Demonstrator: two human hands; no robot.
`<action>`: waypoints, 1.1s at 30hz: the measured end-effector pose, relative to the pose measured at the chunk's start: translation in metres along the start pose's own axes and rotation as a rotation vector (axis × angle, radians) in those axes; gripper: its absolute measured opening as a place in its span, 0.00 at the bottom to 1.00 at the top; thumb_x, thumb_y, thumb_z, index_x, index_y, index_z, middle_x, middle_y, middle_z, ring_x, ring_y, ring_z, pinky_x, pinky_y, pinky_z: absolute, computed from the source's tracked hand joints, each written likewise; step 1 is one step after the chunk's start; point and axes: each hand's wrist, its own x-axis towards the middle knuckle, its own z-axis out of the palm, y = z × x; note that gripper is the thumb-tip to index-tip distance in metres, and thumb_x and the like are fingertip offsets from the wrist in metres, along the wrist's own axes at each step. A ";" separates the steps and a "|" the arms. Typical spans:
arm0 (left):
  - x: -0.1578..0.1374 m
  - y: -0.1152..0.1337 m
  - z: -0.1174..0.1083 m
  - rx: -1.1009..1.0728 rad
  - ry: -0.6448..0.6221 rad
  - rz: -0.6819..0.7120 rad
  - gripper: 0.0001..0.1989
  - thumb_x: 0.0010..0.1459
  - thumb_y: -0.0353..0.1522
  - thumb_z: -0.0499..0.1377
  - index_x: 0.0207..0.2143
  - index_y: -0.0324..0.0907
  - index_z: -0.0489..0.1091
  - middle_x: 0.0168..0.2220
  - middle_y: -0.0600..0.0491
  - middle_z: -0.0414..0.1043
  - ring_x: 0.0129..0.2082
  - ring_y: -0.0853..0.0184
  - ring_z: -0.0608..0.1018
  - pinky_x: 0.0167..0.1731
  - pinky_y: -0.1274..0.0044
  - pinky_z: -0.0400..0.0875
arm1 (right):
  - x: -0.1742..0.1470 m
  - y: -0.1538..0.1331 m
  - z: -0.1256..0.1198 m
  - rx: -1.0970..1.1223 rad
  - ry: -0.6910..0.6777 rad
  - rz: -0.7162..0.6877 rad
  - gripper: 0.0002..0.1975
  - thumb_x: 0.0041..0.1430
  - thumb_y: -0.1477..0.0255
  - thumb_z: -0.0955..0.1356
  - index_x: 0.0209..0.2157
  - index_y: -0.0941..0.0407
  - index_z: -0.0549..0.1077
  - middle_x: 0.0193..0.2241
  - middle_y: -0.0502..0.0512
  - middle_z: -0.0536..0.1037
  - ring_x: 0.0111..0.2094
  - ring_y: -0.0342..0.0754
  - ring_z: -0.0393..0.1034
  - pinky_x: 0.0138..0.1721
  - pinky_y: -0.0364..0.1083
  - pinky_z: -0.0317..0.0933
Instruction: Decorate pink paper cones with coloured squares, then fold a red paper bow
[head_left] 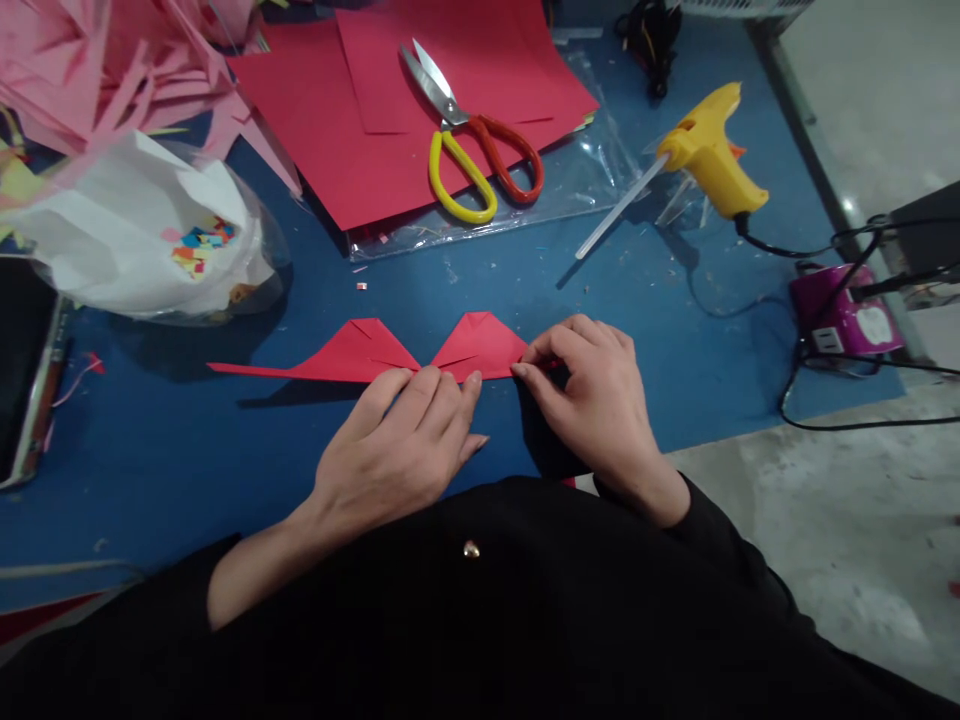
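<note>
A folded red paper strip [341,355] with two peaked, creased parts and a long thin tail to the left lies across the blue table. My left hand [405,440] rests with its fingers laid over the strip's lower middle edge, thumb apart from the paper. At the strip's right end, my right hand [596,390] pinches the paper between thumb and forefinger; its other fingers are curled and cover that end. Beyond the strip, scissors [450,115] with one yellow and one red handle lie on red paper sheets [300,120], blades apart.
A yellow glue gun [705,150] with a clear glue stick lies at the back right, its cord running to a purple box [847,315]. On the left stand a white-lined plastic bag [142,240] of paper scraps and pink paper pieces [127,70]. The table edge [810,430] drops off right.
</note>
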 end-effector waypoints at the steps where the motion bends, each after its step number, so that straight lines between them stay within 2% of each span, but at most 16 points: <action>1: 0.000 0.000 0.000 0.000 -0.006 -0.001 0.21 0.68 0.39 0.56 0.52 0.31 0.76 0.40 0.46 0.81 0.42 0.58 0.79 0.43 0.68 0.68 | 0.000 0.002 -0.001 0.009 0.007 0.012 0.05 0.62 0.70 0.69 0.31 0.54 0.73 0.31 0.51 0.75 0.37 0.51 0.69 0.47 0.53 0.55; 9: 0.001 0.000 -0.001 0.003 0.016 -0.001 0.21 0.68 0.40 0.55 0.51 0.32 0.76 0.38 0.46 0.81 0.40 0.58 0.79 0.42 0.68 0.68 | -0.005 0.013 -0.006 0.016 0.058 0.066 0.06 0.62 0.70 0.69 0.30 0.53 0.72 0.31 0.51 0.75 0.36 0.51 0.69 0.47 0.53 0.57; 18: 0.001 -0.003 0.000 -0.025 0.041 0.017 0.20 0.67 0.39 0.57 0.50 0.31 0.76 0.39 0.42 0.80 0.39 0.57 0.79 0.41 0.68 0.68 | -0.014 0.031 -0.015 -0.020 0.093 0.119 0.08 0.61 0.70 0.69 0.28 0.53 0.71 0.29 0.51 0.74 0.34 0.51 0.69 0.42 0.52 0.59; 21: 0.002 -0.003 0.000 -0.011 0.035 0.025 0.20 0.67 0.39 0.57 0.50 0.31 0.76 0.39 0.43 0.80 0.39 0.58 0.79 0.40 0.68 0.68 | -0.023 0.028 -0.020 -0.079 0.256 0.125 0.07 0.63 0.69 0.68 0.29 0.52 0.71 0.30 0.52 0.75 0.35 0.52 0.70 0.42 0.53 0.61; 23: 0.002 -0.002 0.000 -0.005 0.032 0.025 0.20 0.68 0.39 0.56 0.50 0.32 0.76 0.39 0.44 0.81 0.39 0.58 0.79 0.40 0.68 0.68 | -0.029 0.019 -0.020 -0.113 0.395 0.036 0.04 0.65 0.70 0.67 0.36 0.53 0.74 0.35 0.56 0.79 0.40 0.54 0.73 0.45 0.55 0.62; 24: 0.002 -0.002 0.000 -0.001 0.030 0.020 0.20 0.68 0.39 0.55 0.50 0.32 0.76 0.39 0.44 0.81 0.39 0.58 0.79 0.40 0.68 0.68 | -0.032 0.013 -0.019 -0.116 0.414 -0.053 0.05 0.65 0.70 0.67 0.41 0.54 0.74 0.39 0.58 0.80 0.43 0.55 0.74 0.48 0.56 0.63; 25: 0.002 -0.001 0.000 0.004 0.024 0.014 0.20 0.69 0.39 0.55 0.51 0.32 0.75 0.39 0.44 0.80 0.39 0.58 0.79 0.41 0.68 0.68 | -0.033 0.008 -0.016 -0.110 0.378 -0.166 0.09 0.66 0.71 0.66 0.47 0.55 0.74 0.43 0.60 0.81 0.47 0.55 0.74 0.51 0.55 0.63; 28: 0.002 0.000 -0.002 0.009 0.010 -0.006 0.20 0.69 0.38 0.55 0.51 0.31 0.75 0.38 0.45 0.80 0.40 0.58 0.79 0.42 0.67 0.69 | -0.033 -0.007 -0.002 -0.080 0.109 -0.473 0.18 0.71 0.69 0.62 0.58 0.59 0.69 0.53 0.62 0.79 0.56 0.53 0.72 0.57 0.54 0.64; 30: 0.001 0.000 -0.003 -0.003 0.012 -0.008 0.18 0.68 0.37 0.55 0.49 0.31 0.76 0.39 0.44 0.81 0.40 0.57 0.79 0.42 0.67 0.69 | -0.032 -0.013 0.009 -0.098 0.001 -0.541 0.22 0.73 0.66 0.60 0.61 0.63 0.67 0.57 0.65 0.76 0.60 0.53 0.69 0.61 0.55 0.63; 33: 0.000 -0.002 -0.003 -0.031 0.028 -0.009 0.17 0.68 0.37 0.55 0.48 0.32 0.76 0.41 0.44 0.82 0.41 0.57 0.80 0.42 0.67 0.70 | -0.032 -0.016 0.018 -0.185 -0.014 -0.550 0.26 0.73 0.63 0.59 0.61 0.69 0.67 0.59 0.69 0.73 0.62 0.55 0.67 0.63 0.55 0.62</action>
